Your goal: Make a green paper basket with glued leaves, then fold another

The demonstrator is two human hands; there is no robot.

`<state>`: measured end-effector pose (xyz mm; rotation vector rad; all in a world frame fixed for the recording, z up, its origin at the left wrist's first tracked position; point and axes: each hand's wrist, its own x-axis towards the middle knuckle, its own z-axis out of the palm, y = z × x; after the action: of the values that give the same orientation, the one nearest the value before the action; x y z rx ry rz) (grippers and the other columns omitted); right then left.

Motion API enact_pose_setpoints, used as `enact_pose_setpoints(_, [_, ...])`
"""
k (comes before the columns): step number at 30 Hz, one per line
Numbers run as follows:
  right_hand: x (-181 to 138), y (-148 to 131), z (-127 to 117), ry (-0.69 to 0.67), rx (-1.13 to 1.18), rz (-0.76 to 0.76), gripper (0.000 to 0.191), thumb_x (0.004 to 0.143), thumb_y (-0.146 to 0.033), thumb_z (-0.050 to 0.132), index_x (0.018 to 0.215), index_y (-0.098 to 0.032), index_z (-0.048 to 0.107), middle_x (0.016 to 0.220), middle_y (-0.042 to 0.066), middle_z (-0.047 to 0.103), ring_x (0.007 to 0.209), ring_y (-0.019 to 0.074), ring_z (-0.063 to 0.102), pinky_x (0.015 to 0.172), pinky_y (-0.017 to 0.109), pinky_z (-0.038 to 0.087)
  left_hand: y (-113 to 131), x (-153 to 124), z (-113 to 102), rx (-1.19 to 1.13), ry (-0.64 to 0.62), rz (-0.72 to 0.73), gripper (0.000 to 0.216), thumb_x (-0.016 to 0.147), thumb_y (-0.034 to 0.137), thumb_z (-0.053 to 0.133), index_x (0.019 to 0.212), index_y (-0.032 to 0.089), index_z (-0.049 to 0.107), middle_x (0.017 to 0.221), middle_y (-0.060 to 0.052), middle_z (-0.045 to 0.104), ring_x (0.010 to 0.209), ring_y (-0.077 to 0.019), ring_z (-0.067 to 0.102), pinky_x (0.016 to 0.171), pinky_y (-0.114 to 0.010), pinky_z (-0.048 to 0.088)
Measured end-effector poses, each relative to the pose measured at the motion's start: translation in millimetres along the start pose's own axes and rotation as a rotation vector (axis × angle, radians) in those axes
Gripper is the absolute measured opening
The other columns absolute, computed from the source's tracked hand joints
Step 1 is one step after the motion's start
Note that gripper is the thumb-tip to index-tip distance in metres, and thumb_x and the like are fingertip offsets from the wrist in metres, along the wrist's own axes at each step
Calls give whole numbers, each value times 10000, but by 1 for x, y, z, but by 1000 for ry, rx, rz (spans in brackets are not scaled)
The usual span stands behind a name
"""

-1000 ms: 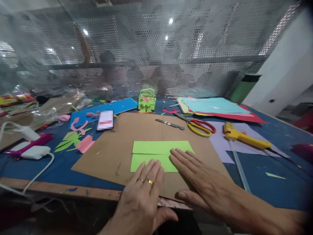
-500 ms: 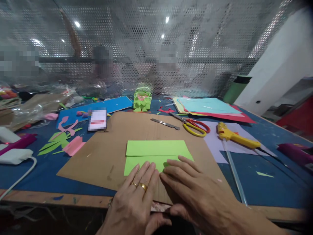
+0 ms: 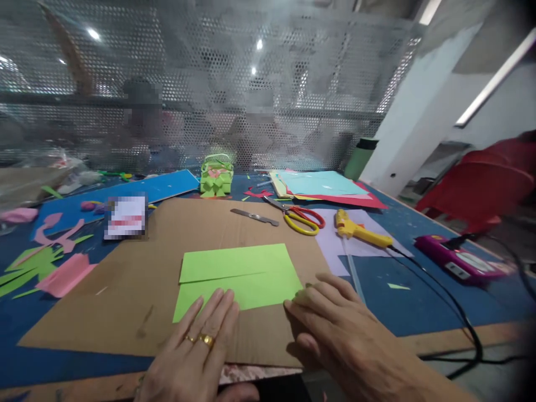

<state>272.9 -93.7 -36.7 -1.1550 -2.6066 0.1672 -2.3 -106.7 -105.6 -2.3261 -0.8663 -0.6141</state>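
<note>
A sheet of lime-green paper (image 3: 238, 276), folded over along its far side, lies on brown cardboard (image 3: 167, 229). My left hand (image 3: 201, 340), with gold rings on it, rests flat, its outstretched fingertips on the paper's near edge. At the near right corner of the paper, my right hand (image 3: 330, 312) lies palm down with fingers extended, holding nothing. Its fingertips reach the corner. Beyond the paper are a metal craft blade (image 3: 254, 216) and scissors (image 3: 302, 218) with one red and one yellow handle.
A yellow glue gun (image 3: 362, 231) lies on lilac paper at right, its cord trailing past a purple power strip (image 3: 456, 259). Coloured sheets (image 3: 322, 183) and a green paper basket (image 3: 216, 176) stand at the back. Pink and green scraps (image 3: 67, 273) are at left.
The view has swung to the right, so things sit further left. My right hand has slid right along the near edge to the paper's corner. My left hand stays on the paper.
</note>
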Motion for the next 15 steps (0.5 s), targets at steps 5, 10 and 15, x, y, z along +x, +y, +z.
enact_pose_setpoints(5, [-5, 3, 1, 36, -72, 21, 38, 956, -234, 587, 919, -240, 590, 914, -36, 639, 852, 177, 543, 937, 404, 303, -1, -1, 1, 1, 20, 17, 787, 919, 656, 554, 1349, -3, 575, 1444, -221, 567, 1395, -323, 486, 1261, -437, 211])
enact_pose_setpoints(10, [-9, 13, -2, 200, -237, -72, 156, 986, -238, 527, 846, -246, 596, 792, -28, 627, 755, 186, 566, 914, 434, 321, 9, -3, 13, -73, 138, -116, 771, 991, 659, 384, 1340, -1, 578, 1432, -214, 580, 1404, -321, 474, 1234, -459, 278])
enact_pose_setpoints(15, [4, 12, 0, 284, -317, -214, 218, 1030, -306, 472, 1063, -211, 666, 959, 62, 734, 875, 235, 655, 797, 410, 450, 17, -3, 20, -87, 141, -181, 724, 1031, 605, 310, 1343, 10, 582, 1437, -196, 582, 1409, -313, 468, 1220, -464, 307])
